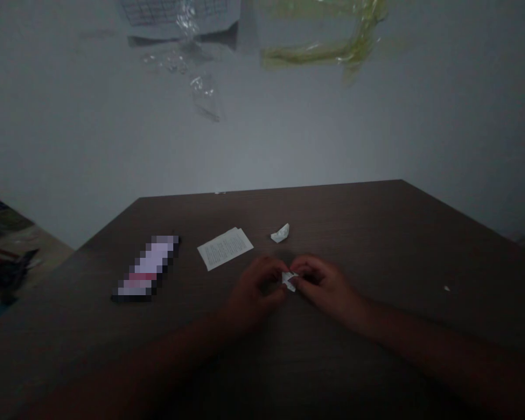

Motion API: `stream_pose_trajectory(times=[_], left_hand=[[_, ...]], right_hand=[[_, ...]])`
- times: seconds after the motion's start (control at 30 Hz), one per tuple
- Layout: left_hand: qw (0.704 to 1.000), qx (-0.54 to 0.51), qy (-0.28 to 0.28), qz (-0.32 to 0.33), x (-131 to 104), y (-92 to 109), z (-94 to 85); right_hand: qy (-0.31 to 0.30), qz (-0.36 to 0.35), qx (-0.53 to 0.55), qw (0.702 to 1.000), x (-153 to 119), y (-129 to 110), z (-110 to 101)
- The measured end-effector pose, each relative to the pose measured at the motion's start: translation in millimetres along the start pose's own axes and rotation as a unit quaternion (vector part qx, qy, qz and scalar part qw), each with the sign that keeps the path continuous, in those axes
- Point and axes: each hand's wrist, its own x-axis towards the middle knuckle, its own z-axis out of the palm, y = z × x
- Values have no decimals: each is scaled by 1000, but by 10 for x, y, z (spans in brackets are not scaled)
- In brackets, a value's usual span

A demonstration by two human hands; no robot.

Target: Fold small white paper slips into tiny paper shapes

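Observation:
Between my two hands is a small folded piece of white printed paper. My left hand pinches its left side between thumb and fingers. From the other side, my right hand pinches its right side, and the fingertips of both hands nearly meet at the top. Just beyond the hands, a small folded paper boat lies on the dark brown table. To the left of it rest a few stacked slips of printed paper.
A phone with a blurred, lit screen lies at the left of the table. A tiny white scrap is on the right. Behind the table rises a pale wall with yellow tape and clear tape on it.

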Motion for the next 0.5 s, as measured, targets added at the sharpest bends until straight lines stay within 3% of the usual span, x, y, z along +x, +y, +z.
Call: stream_pose_trajectory(times=[0.2,0.5], left_hand=[[999,-28,-4,-18,5,-53,-16],[999,-4,14,-31,52,-4,-44]], right_hand=[[-21,78,128,988,71,103,-46],[-31,109,132,985,37,94,-90]])
